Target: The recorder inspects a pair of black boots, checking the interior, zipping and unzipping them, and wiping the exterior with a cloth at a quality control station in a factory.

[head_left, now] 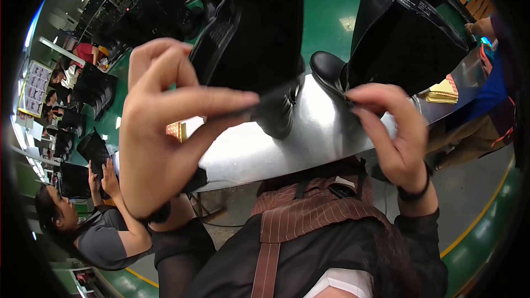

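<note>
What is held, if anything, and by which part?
The left hand pinches a blurred dark strip, apparently by one end; with the right hand, I cannot tell.

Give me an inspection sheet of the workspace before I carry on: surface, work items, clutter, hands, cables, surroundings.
Surface: shiny metal table, reflecting light.
Work items: left boot and right boot, both black, tall, open-topped.
Clutter: yellow-and-red stack beside the right boot.
Hands: left hand pinches a thin dark piece, blurred; right hand has thumb and forefinger nearly together, grip unclear.
Cables: dark cable below the table.
Surroundings: green floor, co-worker at left, more black boots.
</note>
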`<move>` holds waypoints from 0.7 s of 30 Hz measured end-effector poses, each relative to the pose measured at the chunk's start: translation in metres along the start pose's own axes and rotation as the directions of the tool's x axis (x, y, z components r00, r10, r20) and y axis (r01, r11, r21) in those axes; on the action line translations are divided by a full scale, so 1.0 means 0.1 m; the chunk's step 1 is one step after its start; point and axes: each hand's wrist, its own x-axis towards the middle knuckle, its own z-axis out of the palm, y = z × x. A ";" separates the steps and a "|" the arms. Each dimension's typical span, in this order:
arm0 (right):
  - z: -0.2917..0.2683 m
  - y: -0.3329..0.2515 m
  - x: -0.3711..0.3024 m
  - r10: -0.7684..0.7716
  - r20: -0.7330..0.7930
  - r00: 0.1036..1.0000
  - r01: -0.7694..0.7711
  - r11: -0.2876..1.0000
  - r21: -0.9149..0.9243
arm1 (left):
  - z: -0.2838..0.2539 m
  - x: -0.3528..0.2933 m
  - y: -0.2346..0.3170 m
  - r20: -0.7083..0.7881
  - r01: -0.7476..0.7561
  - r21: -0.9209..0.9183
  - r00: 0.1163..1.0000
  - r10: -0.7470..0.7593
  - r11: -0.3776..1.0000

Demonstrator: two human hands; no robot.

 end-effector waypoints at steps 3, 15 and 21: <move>0.35 0.26 0.23 -0.104 0.125 0.987 0.062 0.951 0.304 | -0.32 -0.23 0.36 0.212 0.073 0.118 0.972 -0.097 0.990; 0.66 0.16 0.32 -0.142 0.324 0.935 0.153 0.988 -0.011 | -0.48 -0.69 0.54 0.199 0.103 0.011 0.974 -0.103 0.995; 0.71 0.16 0.34 -0.112 0.394 0.912 0.108 0.994 0.031 | -0.50 -0.73 0.49 0.205 0.020 0.065 0.978 -0.033 0.998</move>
